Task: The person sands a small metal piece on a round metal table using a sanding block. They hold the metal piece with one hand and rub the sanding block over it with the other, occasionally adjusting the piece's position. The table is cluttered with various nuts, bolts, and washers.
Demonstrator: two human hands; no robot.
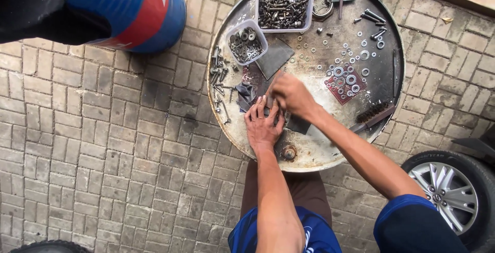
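My left hand (262, 124) and my right hand (292, 95) meet over the near middle of a round rusty drum lid (314, 152). Both pinch a small dark metal piece between their fingertips; the fingers hide most of it. Dark scraps of sandpaper (298, 124) lie under and beside the hands. Several loose bolts (219, 75) lie to the left of my left hand. Several washers sit on a red sandpaper square (344, 81) to the right of my right hand.
A large clear tub of bolts (283, 0) and a small tub of nuts (246, 43) stand at the lid's far side. A wire brush (373, 115) lies at right. A blue and red drum (131, 8) stands far left; a car wheel (451, 191) at right.
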